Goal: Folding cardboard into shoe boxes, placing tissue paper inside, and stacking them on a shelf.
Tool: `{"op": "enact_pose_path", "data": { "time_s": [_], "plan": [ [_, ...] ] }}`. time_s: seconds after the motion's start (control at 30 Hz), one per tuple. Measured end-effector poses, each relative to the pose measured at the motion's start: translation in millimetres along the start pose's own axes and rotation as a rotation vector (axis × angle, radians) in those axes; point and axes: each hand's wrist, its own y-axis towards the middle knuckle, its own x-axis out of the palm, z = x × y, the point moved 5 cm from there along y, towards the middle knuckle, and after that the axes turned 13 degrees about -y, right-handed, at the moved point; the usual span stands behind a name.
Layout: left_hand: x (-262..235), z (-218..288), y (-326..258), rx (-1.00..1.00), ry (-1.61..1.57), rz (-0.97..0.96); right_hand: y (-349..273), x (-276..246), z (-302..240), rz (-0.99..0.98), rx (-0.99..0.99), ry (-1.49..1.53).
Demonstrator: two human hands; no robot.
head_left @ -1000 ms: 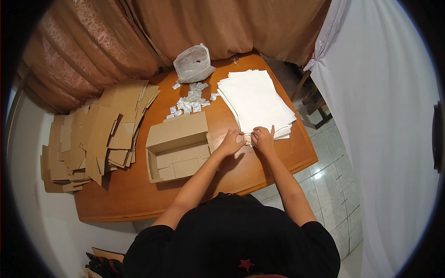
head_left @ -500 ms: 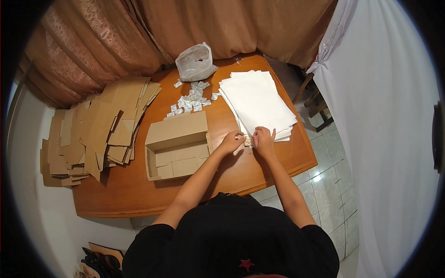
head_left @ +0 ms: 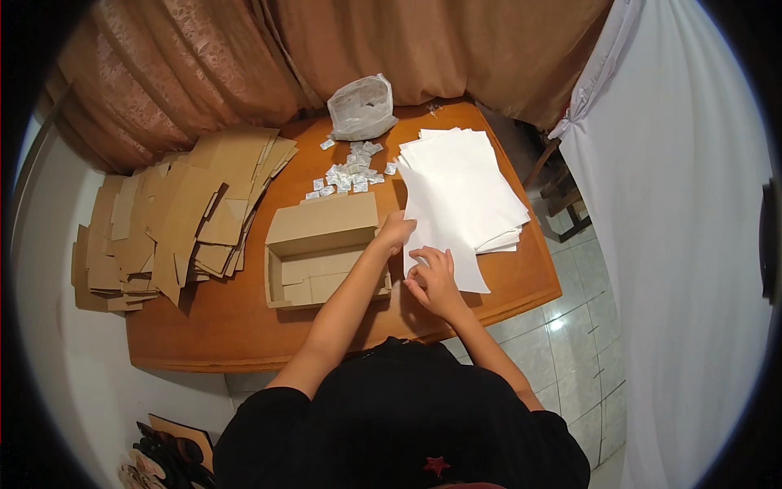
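Both hands pinching near edge of white paper sheet [head_left: 444,244], long axis running away over desk [head_left: 244,334]; right hand [head_left: 433,281] nearer, left hand [head_left: 397,232] at sheet's left edge by open cardboard box [head_left: 322,253].

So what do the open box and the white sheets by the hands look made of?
The open box looks like plain brown cardboard: matte, with folded flaps. The white sheets look like thin matte paper or tissue, since the edges curl and lie loosely; which one is unclear.
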Motion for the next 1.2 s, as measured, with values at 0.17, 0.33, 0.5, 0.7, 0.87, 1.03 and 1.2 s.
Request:
{"op": "enact_pose_path", "data": {
  "time_s": [0.17,0.33,0.5,0.7,0.87,1.03,1.2],
  "plan": [
    [-16.7,49.4,-53.5,0.111,0.091,-0.015,10.3,-11.8,-31.9,0.032,-0.021,0.091],
    [-72.4,86.1,-113.2,0.206,0.060,0.056,29.4,-9.4,-50.4,0.119,-0.005,0.220],
    [-155.7,83.1,-143.0,0.300,0.237,0.312,53.4,18.1,-65.5,0.085,0.015,0.250],
    [-204.0,69.6,-160.7,0.298,0.403,0.479,90.2,60.4,-72.8,0.025,0.003,0.162],
    [-209.8,65.8,-173.0,0.271,0.314,0.479,113.8,102.9,-66.3,-0.107,0.004,-0.008],
    [-215.3,68.5,-186.4,0.321,0.418,0.516,119.8,123.6,-58.2,-0.204,0.084,-0.076],
    [-217.6,64.7,-198.0,0.347,0.490,0.557,123.8,133.7,-62.9,-0.321,0.087,-0.145]
  ]
}}
